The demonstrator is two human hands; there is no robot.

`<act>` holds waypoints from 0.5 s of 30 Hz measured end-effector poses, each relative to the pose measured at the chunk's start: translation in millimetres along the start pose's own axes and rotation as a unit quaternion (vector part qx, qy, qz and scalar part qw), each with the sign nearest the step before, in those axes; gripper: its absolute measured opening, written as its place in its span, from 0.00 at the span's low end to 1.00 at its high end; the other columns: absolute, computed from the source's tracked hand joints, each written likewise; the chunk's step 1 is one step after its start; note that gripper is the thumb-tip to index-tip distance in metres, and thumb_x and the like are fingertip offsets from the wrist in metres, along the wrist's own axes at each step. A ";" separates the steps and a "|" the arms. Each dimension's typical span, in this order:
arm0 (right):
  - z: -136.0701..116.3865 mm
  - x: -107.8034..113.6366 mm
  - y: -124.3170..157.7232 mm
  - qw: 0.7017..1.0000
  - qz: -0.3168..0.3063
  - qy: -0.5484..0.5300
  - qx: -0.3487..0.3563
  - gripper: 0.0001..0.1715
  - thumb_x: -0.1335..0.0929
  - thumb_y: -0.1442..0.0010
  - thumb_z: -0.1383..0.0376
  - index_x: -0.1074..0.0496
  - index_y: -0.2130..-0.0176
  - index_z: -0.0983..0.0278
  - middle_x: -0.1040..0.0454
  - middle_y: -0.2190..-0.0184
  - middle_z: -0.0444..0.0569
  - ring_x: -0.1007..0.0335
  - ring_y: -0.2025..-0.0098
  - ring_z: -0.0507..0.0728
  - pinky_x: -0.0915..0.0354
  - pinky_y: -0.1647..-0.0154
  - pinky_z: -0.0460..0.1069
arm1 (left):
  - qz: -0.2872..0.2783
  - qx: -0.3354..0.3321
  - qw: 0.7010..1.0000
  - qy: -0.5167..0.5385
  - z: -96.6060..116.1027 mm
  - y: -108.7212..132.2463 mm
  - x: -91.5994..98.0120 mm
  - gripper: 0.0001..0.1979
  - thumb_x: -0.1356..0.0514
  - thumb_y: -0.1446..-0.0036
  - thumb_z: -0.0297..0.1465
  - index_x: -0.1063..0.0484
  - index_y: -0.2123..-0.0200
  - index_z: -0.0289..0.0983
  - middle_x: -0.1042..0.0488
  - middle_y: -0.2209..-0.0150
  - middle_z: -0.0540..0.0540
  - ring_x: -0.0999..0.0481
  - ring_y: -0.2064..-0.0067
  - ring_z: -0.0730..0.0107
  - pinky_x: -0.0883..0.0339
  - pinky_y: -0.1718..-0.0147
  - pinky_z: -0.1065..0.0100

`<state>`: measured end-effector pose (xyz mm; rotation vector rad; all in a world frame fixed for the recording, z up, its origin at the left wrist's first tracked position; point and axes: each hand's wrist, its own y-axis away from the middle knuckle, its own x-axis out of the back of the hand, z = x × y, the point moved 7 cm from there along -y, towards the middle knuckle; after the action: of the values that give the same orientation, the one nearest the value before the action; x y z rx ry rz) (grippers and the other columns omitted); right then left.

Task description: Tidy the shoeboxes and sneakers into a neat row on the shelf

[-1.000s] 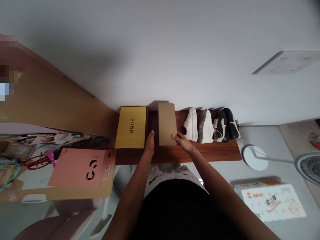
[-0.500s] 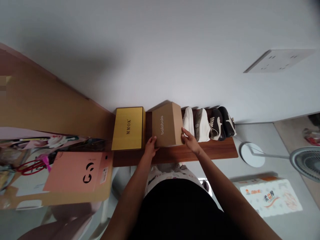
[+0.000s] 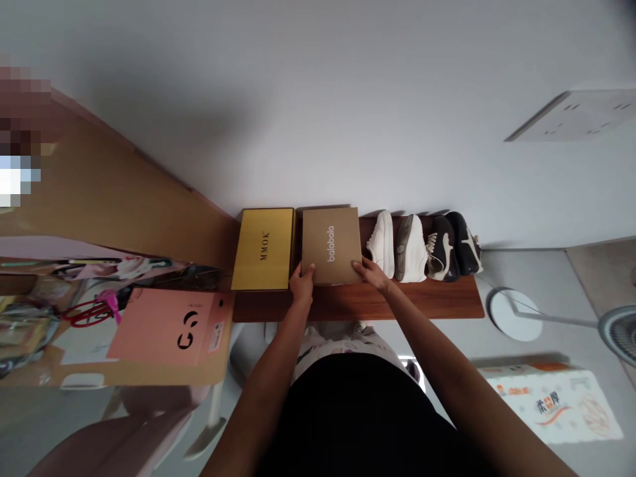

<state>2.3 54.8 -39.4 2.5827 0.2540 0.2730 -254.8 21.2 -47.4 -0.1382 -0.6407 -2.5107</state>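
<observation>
A brown shoebox [image 3: 330, 242] with "balabala" in white letters lies level on a dark wooden bench [image 3: 397, 301]. My left hand [image 3: 303, 281] grips its near left corner, thumb on top and fingers down the side. At the near right corner my right hand [image 3: 370, 270] holds it the same way, with the fingertips partly hidden. Left of it, a narrow gap away, sits a yellow "MMOK" box [image 3: 263, 248]. To the right stand a pair of white shoes [image 3: 382, 246] and a pair of black sneakers [image 3: 441, 248].
A plain wall [image 3: 318, 119] rises behind the bench. At left, a desk [image 3: 144, 376] carries a pink box [image 3: 163, 324] and clutter. On the floor to the right are a white round base [image 3: 514, 317], a fan [image 3: 621, 334] and a tissue pack [image 3: 554, 404].
The brown shoebox has gone from tilted, with its right side showing, to lying level beside the yellow box. Both hands have stayed on it. The whole view has shifted slightly.
</observation>
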 end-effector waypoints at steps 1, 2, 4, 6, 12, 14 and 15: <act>3.4 -0.6 -2.2 1.000 0.003 0.005 -0.015 0.35 0.32 0.37 0.48 0.32 0.37 0.62 0.21 0.48 0.52 0.24 0.54 0.59 0.25 0.60 0.50 | 0.003 -0.002 1.000 -0.011 -0.1 -1.4 -0.3 0.23 0.32 0.42 0.35 0.24 0.43 0.37 0.19 0.48 0.41 0.20 0.47 0.62 0.29 0.44 0.62; 6.6 -1.0 -4.2 1.000 0.006 0.011 -0.028 0.35 0.32 0.37 0.48 0.33 0.37 0.60 0.21 0.49 0.51 0.24 0.55 0.58 0.26 0.63 0.49 | 0.006 -0.003 1.000 -0.022 -0.3 -2.8 -0.5 0.23 0.32 0.42 0.35 0.24 0.43 0.37 0.19 0.48 0.41 0.20 0.47 0.62 0.29 0.44 0.62; 11.1 -1.8 -7.8 0.999 0.010 0.024 -0.043 0.34 0.33 0.37 0.48 0.34 0.36 0.58 0.21 0.50 0.50 0.24 0.58 0.57 0.27 0.66 0.48 | 0.012 -0.003 0.999 -0.043 -0.7 -5.5 -1.2 0.23 0.32 0.41 0.35 0.25 0.43 0.37 0.19 0.49 0.41 0.20 0.48 0.62 0.29 0.45 0.62; 14.1 -2.7 -10.7 0.998 0.011 0.033 -0.047 0.34 0.33 0.37 0.47 0.34 0.37 0.57 0.21 0.52 0.50 0.24 0.60 0.57 0.27 0.68 0.49 | 0.015 -0.002 0.998 -0.062 -1.2 -7.7 -2.0 0.23 0.33 0.41 0.35 0.24 0.43 0.37 0.19 0.50 0.41 0.20 0.48 0.62 0.28 0.46 0.62; 25.7 -4.9 -16.3 0.997 0.019 0.042 -0.066 0.35 0.34 0.36 0.48 0.36 0.34 0.56 0.21 0.53 0.49 0.24 0.59 0.57 0.26 0.66 0.49 | 0.013 -0.008 0.996 -0.082 -2.0 -8.8 -5.4 0.22 0.34 0.40 0.35 0.24 0.43 0.37 0.19 0.50 0.40 0.19 0.48 0.60 0.28 0.46 0.61; 27.1 -5.0 -18.7 0.997 0.029 0.049 -0.058 0.37 0.34 0.36 0.49 0.38 0.33 0.58 0.20 0.56 0.50 0.23 0.61 0.57 0.25 0.66 0.50 | 0.009 -0.013 0.996 -0.084 -0.9 -8.4 -7.0 0.22 0.34 0.40 0.35 0.25 0.42 0.37 0.19 0.49 0.40 0.20 0.48 0.60 0.28 0.46 0.61; 25.6 -5.3 -20.0 0.997 0.033 0.058 -0.041 0.37 0.34 0.35 0.49 0.38 0.33 0.60 0.19 0.57 0.50 0.23 0.62 0.57 0.25 0.65 0.51 | 0.006 -0.014 0.996 -0.088 0.1 -8.4 -7.6 0.23 0.35 0.39 0.35 0.25 0.42 0.37 0.19 0.48 0.40 0.20 0.47 0.59 0.28 0.46 0.60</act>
<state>0.8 58.1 -72.1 2.5009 0.1954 0.4490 -252.8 31.1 -52.6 -0.3768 -0.6722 -2.5154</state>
